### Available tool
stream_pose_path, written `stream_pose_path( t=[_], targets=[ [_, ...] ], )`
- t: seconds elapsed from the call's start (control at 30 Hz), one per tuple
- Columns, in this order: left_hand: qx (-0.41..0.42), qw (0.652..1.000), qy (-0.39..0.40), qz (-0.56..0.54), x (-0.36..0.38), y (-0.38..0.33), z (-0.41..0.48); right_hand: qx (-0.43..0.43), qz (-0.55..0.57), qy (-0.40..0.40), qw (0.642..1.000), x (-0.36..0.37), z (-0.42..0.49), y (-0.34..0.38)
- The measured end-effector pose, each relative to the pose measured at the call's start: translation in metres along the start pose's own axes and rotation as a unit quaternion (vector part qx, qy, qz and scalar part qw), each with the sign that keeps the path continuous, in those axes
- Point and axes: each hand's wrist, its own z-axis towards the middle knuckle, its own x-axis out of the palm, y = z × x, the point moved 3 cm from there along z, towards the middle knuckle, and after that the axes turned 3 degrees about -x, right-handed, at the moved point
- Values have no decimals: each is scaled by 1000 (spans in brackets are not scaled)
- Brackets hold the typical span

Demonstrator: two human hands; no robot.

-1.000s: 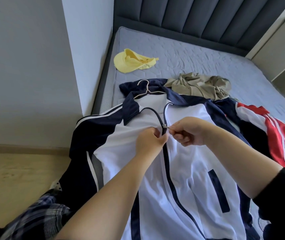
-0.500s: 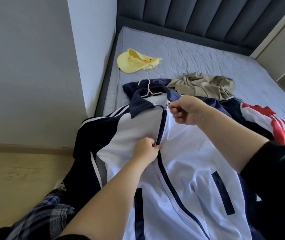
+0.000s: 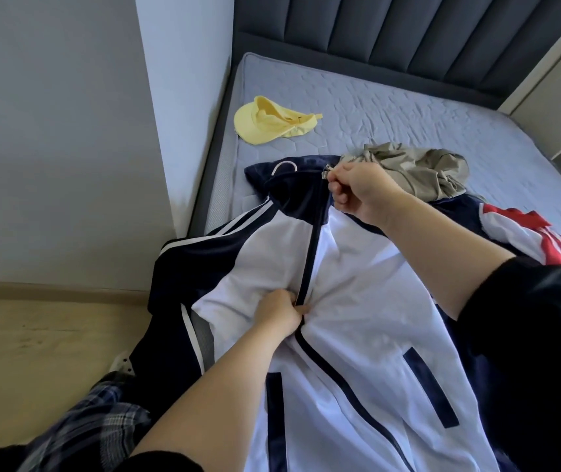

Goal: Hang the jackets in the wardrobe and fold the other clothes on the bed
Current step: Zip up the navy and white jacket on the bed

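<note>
A white and navy zip jacket (image 3: 367, 321) lies front-up on the near end of the bed, one sleeve hanging off the left edge. A hanger hook (image 3: 284, 166) pokes out at its collar. My right hand (image 3: 360, 190) pinches the zipper pull at the top of the collar. My left hand (image 3: 280, 313) pinches the white fabric beside the zipper at chest height. A crumpled khaki garment (image 3: 418, 170) lies just past the collar. A red, white and navy jacket (image 3: 541, 240) lies to the right, partly under my right arm.
A yellow cap (image 3: 268, 122) lies near the far left of the grey mattress (image 3: 374, 107). A white wall panel (image 3: 183, 114) stands along the bed's left side. Dark padded headboard (image 3: 408, 35) at the back, a pale cabinet (image 3: 558, 97) on the right, wooden floor (image 3: 33, 352) at the left.
My right hand has drawn the zipper pull from chest height up to the collar, closing the jacket. My left hand has stayed low on the front, holding the fabric.
</note>
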Motion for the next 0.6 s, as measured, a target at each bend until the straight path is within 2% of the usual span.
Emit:
stream_pose_path(
  t=[0.1, 0.2, 0.23, 0.3, 0.33, 0.37, 0.43, 0.5, 0.6],
  targets=[
    [4, 1000, 5, -5, -1, 1, 0, -15, -14, -6, 1000, -2, 5, -8],
    [9, 998, 29, -56, -4, 3, 1, -58, -150, -56, 985, -12, 19, -14],
    [9, 996, 34, -80, -5, 4, 1, -95, -246, -79, 961, -20, 26, -16],
    [13, 991, 32, -130, -8, 2, 0, -153, -444, -110, 876, -36, 36, -23],
    [18, 988, 31, -153, -10, 2, -1, -151, -506, -115, 841, -45, 41, -30],
    [21, 984, 29, -174, -12, 1, -1, -125, -545, -117, 821, -54, 47, -39],
    [28, 978, 25, -203, -15, -2, -2, -57, -593, -104, 797, -66, 54, -56],
    [39, 975, 14, -216, -19, -5, -3, -16, -615, -74, 785, -69, 57, -67],
    [56, 974, -3, -221, -23, -9, -3, -25, -596, -72, 799, -64, 57, -68]
  ],
)
